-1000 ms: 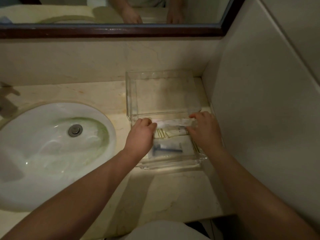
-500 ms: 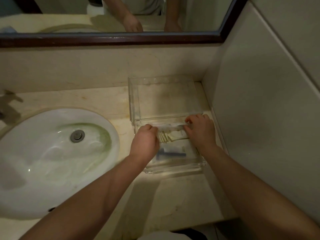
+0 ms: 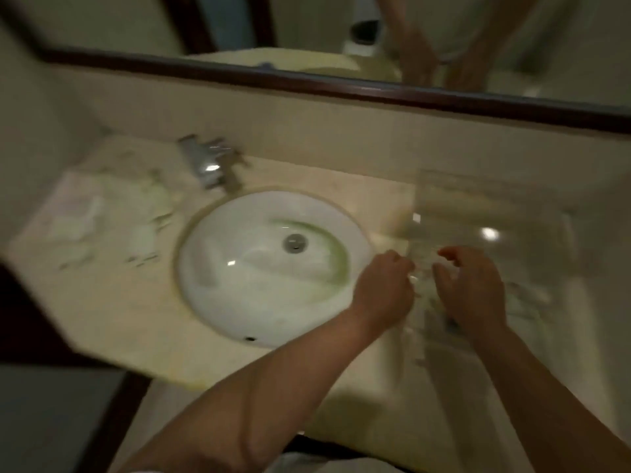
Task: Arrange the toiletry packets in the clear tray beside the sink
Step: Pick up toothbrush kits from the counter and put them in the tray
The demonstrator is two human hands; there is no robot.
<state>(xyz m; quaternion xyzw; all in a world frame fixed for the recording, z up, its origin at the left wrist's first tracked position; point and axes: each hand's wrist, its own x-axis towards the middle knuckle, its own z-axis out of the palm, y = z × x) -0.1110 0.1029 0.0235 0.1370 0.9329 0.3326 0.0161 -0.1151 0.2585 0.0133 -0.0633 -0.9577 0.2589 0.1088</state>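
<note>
The picture is blurred by a fast turn of my head. The clear tray (image 3: 478,213) stands on the counter right of the sink, with pale packets (image 3: 522,298) smeared inside its near part. My left hand (image 3: 386,288) is at the tray's left edge with fingers curled; whether it holds anything cannot be made out. My right hand (image 3: 471,288) hovers over the tray's near part, fingers spread and apart, with nothing visible in it. More white toiletry packets (image 3: 112,220) lie scattered on the counter left of the sink.
The white oval sink (image 3: 273,264) fills the counter's middle, with a chrome tap (image 3: 208,162) behind it. A dark-framed mirror (image 3: 341,87) runs along the back wall. The counter's left end (image 3: 41,268) drops off to a dark floor.
My head has swung left, so the sink and the left counter with loose packets came into view. Both hands have lifted off the packets in the tray; the right hand's fingers have spread.
</note>
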